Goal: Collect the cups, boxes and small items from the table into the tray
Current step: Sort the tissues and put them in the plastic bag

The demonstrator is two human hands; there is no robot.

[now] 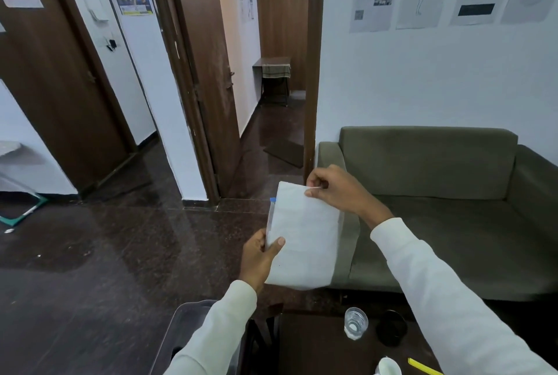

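I hold a flat white box (305,235) up in the air in front of me, its plain white face towards the camera. My left hand (259,257) grips its lower left corner, thumb on the front. My right hand (335,190) pinches its top right corner. Below, on the dark wooden table (314,347), stand a clear plastic cup (356,322), a dark round item (391,328), a white cup (389,368) at the bottom edge, and a yellow strip (422,367). A grey tray (184,326) lies at the lower left, partly hidden by my left sleeve.
An olive-green sofa (453,208) stands against the white wall behind the table. An open doorway (271,102) leads to a corridor with a small table. Dark polished floor (105,254) spreads to the left. Posters hang on the walls.
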